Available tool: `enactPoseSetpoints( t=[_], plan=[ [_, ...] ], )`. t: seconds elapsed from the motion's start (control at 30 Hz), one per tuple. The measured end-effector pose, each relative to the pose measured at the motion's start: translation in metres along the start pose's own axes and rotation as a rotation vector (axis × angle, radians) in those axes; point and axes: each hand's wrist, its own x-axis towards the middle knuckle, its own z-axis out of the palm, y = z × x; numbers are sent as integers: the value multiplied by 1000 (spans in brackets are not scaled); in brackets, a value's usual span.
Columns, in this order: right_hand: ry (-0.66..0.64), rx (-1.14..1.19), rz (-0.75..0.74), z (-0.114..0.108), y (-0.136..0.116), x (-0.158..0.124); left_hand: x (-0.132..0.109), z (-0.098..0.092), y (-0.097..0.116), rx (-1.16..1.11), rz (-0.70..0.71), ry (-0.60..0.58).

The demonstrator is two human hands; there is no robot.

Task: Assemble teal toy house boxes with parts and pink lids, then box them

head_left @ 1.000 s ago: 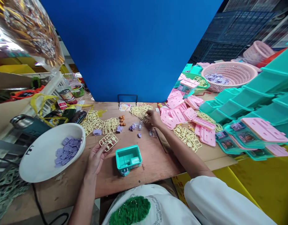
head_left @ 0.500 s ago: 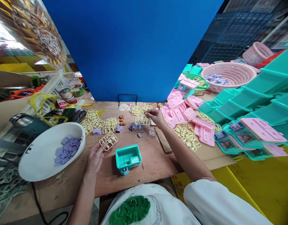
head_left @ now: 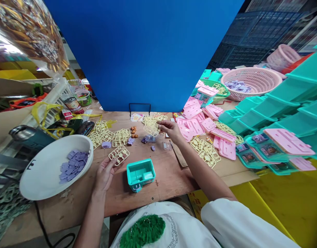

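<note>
My left hand (head_left: 106, 172) grips a pale yellow plastic sprue frame (head_left: 119, 155) with small moulded parts, holding it by its lower left edge just over the table. My right hand (head_left: 170, 130) pinches the right edge of another pale yellow sprue frame (head_left: 151, 131); it is tilted, in front of a pile of similar frames (head_left: 149, 120). Between my arms stands an open turquoise box (head_left: 140, 175) with a clear piece inside. Near the right hand's frame lie a clear and purple piece (head_left: 149, 138), a small purple part (head_left: 152, 148) and several brown pieces (head_left: 134, 132).
A white bowl (head_left: 44, 162) of purple pieces stands at left, beside a dark bottle (head_left: 31, 137). Pink lids (head_left: 196, 126) and stacked turquoise boxes (head_left: 282, 113) fill the right side. A blue panel (head_left: 145, 55) rises behind the table; a pink basket (head_left: 251, 81) is farther right.
The sprue frame in my right hand has shifted slightly left and tilted. My left hand and its frame have hardly moved; the view has shifted slightly.
</note>
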Motion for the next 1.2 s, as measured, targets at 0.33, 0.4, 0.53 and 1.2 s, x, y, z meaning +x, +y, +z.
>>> enactPoseSetpoints(
  t=[0.33,0.4,0.53,1.2],
  plan=[
    [-41,-127,-22,6,14,-2,0,1,0,4,2,11],
    [-28,-208,-23,6,18,6,0,1,0,3,0,16],
    [59,-464,-36,-17,15,31,0,0,0,11,2,8],
    [-195,-1234,12,-45,8,31,1,3,1,-6,5,43]
  ],
)
